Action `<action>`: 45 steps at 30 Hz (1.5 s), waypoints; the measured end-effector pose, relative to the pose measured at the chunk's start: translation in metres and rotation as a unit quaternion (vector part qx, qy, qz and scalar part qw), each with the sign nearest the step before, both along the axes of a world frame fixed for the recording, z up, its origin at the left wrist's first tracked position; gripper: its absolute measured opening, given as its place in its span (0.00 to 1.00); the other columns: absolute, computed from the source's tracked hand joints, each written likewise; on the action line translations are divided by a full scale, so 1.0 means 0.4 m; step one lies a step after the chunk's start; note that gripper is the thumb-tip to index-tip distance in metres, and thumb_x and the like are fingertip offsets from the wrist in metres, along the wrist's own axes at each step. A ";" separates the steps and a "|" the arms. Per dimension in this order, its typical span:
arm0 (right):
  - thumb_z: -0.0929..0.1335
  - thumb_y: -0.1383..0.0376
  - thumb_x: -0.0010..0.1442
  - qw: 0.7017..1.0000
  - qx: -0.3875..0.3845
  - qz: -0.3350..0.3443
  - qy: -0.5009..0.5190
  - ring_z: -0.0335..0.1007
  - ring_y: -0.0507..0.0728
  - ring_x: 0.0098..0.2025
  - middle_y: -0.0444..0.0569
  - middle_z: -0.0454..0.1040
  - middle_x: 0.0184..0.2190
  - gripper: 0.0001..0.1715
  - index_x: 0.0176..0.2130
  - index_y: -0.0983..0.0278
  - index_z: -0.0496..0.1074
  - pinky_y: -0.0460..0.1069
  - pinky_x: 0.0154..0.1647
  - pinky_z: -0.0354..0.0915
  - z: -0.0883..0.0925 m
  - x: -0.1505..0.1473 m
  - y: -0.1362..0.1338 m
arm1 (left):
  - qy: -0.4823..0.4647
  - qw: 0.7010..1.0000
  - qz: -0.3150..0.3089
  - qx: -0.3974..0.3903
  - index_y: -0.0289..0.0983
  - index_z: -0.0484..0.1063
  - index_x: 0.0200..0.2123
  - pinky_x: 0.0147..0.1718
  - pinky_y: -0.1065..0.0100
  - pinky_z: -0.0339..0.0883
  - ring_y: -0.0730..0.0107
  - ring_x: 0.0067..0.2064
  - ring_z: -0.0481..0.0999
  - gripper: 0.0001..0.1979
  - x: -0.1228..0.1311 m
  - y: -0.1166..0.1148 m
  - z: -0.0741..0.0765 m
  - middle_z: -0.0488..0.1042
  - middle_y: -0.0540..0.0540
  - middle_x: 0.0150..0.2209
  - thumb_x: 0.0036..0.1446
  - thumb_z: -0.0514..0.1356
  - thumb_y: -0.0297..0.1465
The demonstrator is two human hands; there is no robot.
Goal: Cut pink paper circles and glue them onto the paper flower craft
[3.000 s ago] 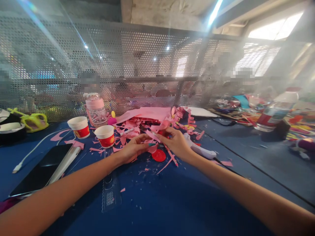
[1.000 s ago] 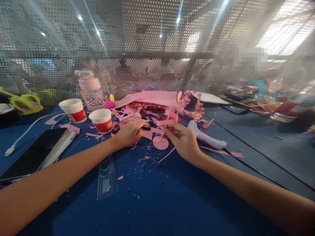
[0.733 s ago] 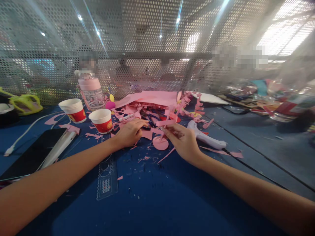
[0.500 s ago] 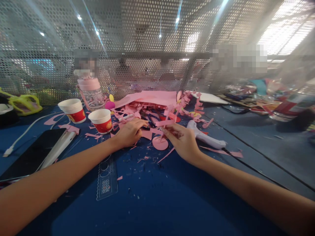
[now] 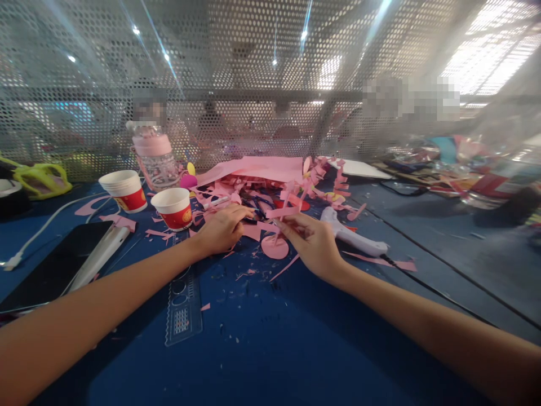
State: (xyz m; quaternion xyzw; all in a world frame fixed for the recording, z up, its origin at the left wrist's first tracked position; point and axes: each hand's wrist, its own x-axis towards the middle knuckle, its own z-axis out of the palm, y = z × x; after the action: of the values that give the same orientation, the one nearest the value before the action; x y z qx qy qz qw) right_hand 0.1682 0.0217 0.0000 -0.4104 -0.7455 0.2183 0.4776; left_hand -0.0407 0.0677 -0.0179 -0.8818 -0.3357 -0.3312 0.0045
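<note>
My right hand (image 5: 315, 242) pinches a small pink paper model between thumb and fingers. The model has a round base (image 5: 274, 247) on the table and a thin stem with flat paper strips (image 5: 282, 212) sticking out sideways. To the left, my left hand (image 5: 222, 226) is closed, fingers curled, at the edge of a heap of pink paper scraps (image 5: 236, 189). Its fingertips are by some dark blue objects, and whatever they hold, if anything, is hidden. Beside my right hand lies a white glue gun (image 5: 357, 237) with a black cord.
Paper cups (image 5: 172, 208) stand left of the scraps, with a pink-lidded bottle (image 5: 154, 160) behind. A clear stencil ruler (image 5: 183, 307) lies below my left forearm. At the left are a black phone-like slab (image 5: 54, 265) and a white cable (image 5: 54, 217). A perforated metal screen (image 5: 253, 73) closes the back.
</note>
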 end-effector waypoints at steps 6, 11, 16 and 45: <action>0.65 0.62 0.58 1.000 0.011 -0.004 -0.010 0.71 0.52 0.24 0.46 0.74 0.23 0.11 0.35 0.65 0.73 0.46 0.26 0.66 -0.001 0.001 0.000 | 0.002 1.000 -0.001 0.010 0.32 0.70 0.41 0.49 0.57 0.65 0.62 0.48 0.71 0.19 0.002 -0.003 0.004 0.74 0.40 0.45 0.47 0.49 0.17; 0.65 0.62 0.57 1.000 0.020 -0.005 -0.011 0.70 0.53 0.23 0.47 0.74 0.23 0.11 0.35 0.66 0.74 0.46 0.26 0.66 -0.001 0.000 0.002 | 0.010 1.000 -0.003 0.023 0.30 0.70 0.41 0.48 0.57 0.66 0.63 0.48 0.72 0.18 0.001 -0.003 0.004 0.74 0.39 0.45 0.47 0.49 0.18; 0.65 0.62 0.57 0.999 0.019 -0.019 -0.019 0.70 0.53 0.23 0.48 0.74 0.23 0.11 0.33 0.66 0.74 0.46 0.25 0.66 0.001 -0.001 0.003 | 0.013 1.000 -0.008 0.025 0.29 0.70 0.42 0.48 0.58 0.67 0.62 0.47 0.72 0.18 -0.001 -0.004 0.006 0.74 0.38 0.45 0.48 0.49 0.18; 0.66 0.59 0.55 0.999 0.015 -0.044 0.006 0.69 0.53 0.23 0.47 0.72 0.22 0.12 0.30 0.66 0.71 0.47 0.26 0.66 -0.014 -0.005 0.013 | 0.022 0.999 -0.021 0.032 0.31 0.69 0.43 0.45 0.58 0.68 0.64 0.46 0.73 0.21 0.003 -0.009 0.011 0.75 0.40 0.42 0.44 0.50 0.18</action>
State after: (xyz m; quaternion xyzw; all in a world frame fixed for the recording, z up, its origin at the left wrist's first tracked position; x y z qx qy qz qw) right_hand 0.1664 0.0271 -0.0054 -0.4340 -0.7271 0.1888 0.4972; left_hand -0.0394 0.0641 -0.0134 -0.8952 -0.3058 -0.3224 0.0328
